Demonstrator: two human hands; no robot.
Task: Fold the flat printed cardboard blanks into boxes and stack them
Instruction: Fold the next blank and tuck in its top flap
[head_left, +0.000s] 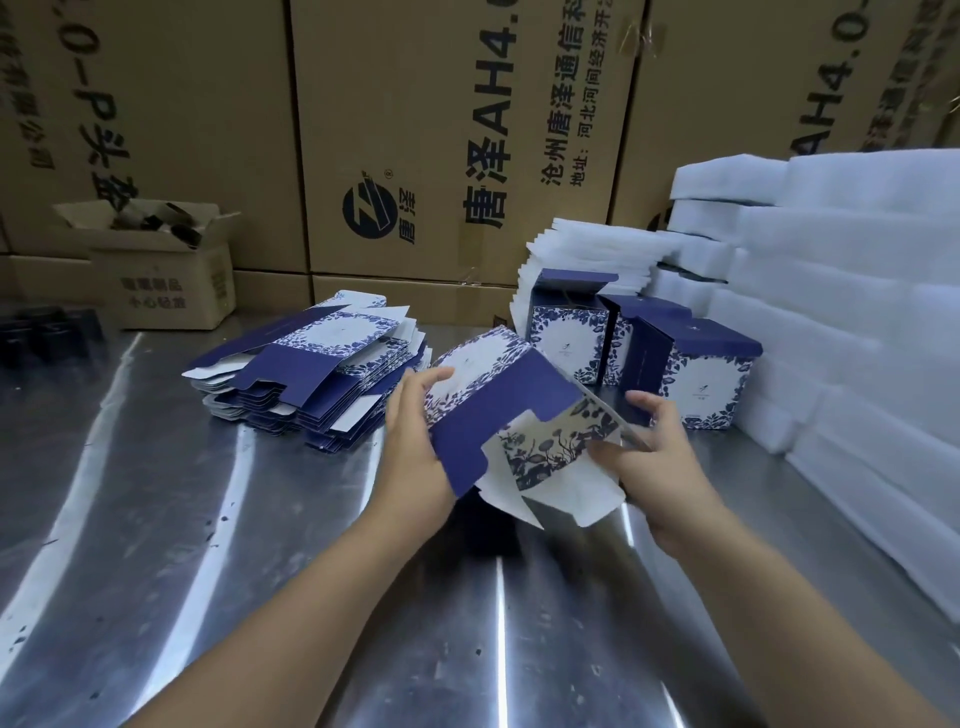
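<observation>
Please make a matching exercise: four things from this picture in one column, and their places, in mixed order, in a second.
1. half-folded blank
2. stack of flat blanks
3. folded boxes
4. open brown carton

A. standing beside the white foam sheets
B. far left, at the back
C. lying flat on the metal table
D. held by left hand and right hand

Pairs: 1-D; 2-C; 3-A; 4-B

Dim overhead light – glare streaks on steel table, wide-angle edge warp.
</observation>
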